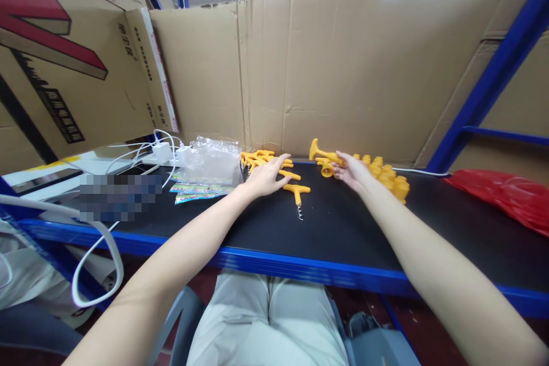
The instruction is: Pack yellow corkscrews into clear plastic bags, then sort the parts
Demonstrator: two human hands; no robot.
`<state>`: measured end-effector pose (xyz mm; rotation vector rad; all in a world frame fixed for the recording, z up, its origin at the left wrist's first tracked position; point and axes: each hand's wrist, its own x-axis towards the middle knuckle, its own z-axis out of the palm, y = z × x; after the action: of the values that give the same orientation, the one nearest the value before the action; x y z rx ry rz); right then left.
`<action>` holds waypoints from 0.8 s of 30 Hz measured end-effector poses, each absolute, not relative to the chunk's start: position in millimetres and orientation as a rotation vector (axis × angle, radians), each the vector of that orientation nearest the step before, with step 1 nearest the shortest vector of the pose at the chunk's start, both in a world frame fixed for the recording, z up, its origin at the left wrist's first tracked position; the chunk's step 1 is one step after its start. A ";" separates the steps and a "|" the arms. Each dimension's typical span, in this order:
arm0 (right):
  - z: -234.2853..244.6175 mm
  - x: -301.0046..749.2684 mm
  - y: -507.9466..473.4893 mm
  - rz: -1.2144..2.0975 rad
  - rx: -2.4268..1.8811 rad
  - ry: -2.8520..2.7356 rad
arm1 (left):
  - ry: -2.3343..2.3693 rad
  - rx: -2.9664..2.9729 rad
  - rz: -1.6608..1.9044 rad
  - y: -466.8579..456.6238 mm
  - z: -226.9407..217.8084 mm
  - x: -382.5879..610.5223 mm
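My left hand (pixel 265 178) reaches over a pile of corkscrews with yellow T-shaped handles (pixel 257 155). Its fingers are spread, and some of the pile is hidden beneath it. Just to its right, a single corkscrew (pixel 297 194) lies on the black tabletop, its metal spiral pointing toward me. My right hand (pixel 354 172) is closed on a yellow T-handled corkscrew (pixel 319 152), which is held sideways with the handle to the left. Below that, by the fingertips, a hollow yellow part (pixel 327 170) shows its round opening. Several yellow sleeve parts (pixel 388 174) stand in rows behind my right wrist.
Clear plastic bags (pixel 210 163) with colourful edges lie left of the pile. White chargers and cables (pixel 162 151) are further left. A red plastic bag (pixel 501 194) lies at the right. Cardboard (pixel 364 74) walls the back; a blue rail (pixel 300 266) edges the front.
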<state>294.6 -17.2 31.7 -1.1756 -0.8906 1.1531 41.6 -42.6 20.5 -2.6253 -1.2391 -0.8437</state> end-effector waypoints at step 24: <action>-10.5 280.0 12.3 -0.621 -1.971 -2.024 | -1.010 -2.793 -0.733 -33.5 9.0 45.1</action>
<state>280.0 12.3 -10.5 -1.9713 -2.0239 -0.6206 45.1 -33.5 9.0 -2.7928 -1.0100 -0.7335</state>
